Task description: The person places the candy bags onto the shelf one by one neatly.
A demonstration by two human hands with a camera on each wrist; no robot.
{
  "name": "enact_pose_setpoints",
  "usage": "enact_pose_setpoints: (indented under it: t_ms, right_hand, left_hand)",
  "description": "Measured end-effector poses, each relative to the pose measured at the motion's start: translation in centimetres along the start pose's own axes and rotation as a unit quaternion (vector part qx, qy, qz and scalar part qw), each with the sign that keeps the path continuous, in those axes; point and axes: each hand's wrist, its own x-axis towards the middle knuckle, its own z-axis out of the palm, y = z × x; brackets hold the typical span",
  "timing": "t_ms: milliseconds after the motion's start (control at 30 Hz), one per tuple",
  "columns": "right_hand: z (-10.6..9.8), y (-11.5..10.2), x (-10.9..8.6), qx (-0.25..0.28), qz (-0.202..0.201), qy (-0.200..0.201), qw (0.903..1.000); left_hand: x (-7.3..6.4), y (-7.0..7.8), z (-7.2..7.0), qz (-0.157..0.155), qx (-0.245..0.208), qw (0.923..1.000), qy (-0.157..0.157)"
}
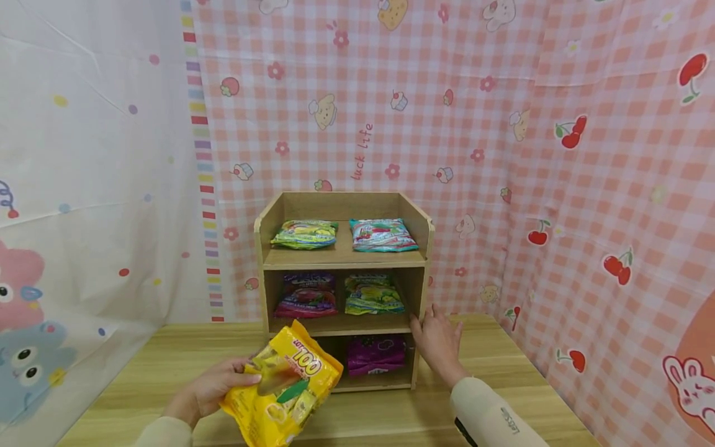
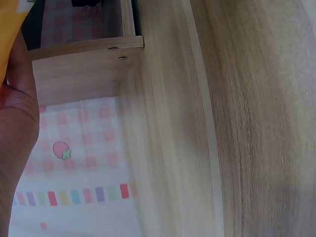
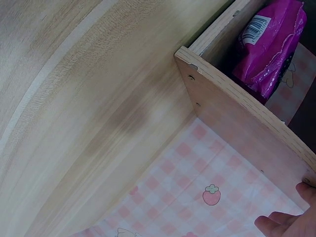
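Observation:
My left hand [image 1: 215, 386] grips a yellow candy bag [image 1: 285, 391] by its left side, thumb on the front, held tilted before the shelf's lower left. In the left wrist view only an orange-yellow edge of the bag [image 2: 9, 29] shows beside the hand [image 2: 17, 118]. My right hand [image 1: 438, 340] rests against the right side of the small wooden shelf [image 1: 346, 262], fingers spread and holding nothing. The right wrist view has its fingertips at the side panel [image 3: 237, 128]. On the bottom level lies a purple bag [image 1: 376, 355]; the yellow bag hides much of the left half.
A green-yellow bag [image 1: 305, 234] and a teal-white bag [image 1: 382, 235] lie on the top level. A dark purple-red bag [image 1: 307, 295] and another green-yellow bag [image 1: 373, 295] occupy the middle level. The shelf stands on a wooden table [image 1: 491, 360], with patterned cloth [image 1: 357, 93] behind.

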Motion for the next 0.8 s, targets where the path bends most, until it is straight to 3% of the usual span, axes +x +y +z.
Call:
enact_pose_setpoints:
  t_ms: [200,467,600,800]
  right_hand:
    - [0.1,0.1,0.0,-0.004,-0.003,0.004,1.0000]
    - [0.1,0.1,0.0,-0.004,-0.003,0.007,1.0000]
    - [0.2,0.2,0.1,-0.004,-0.003,0.009,0.9999]
    - [0.2,0.1,0.1,-0.003,-0.005,0.012,0.9999]
  left_hand:
    - [0.4,-0.4,0.4,-0.033,0.017,0.9993,0.006]
    - [0.8,-0.9,0.8,-0.048,0.009,0.9988,0.000]
    - [1.0,-1.3,0.9,-0.044,0.020,0.9987,0.019]
    - [1.4,-1.9,1.2,-0.048,0.034,0.9956,0.072]
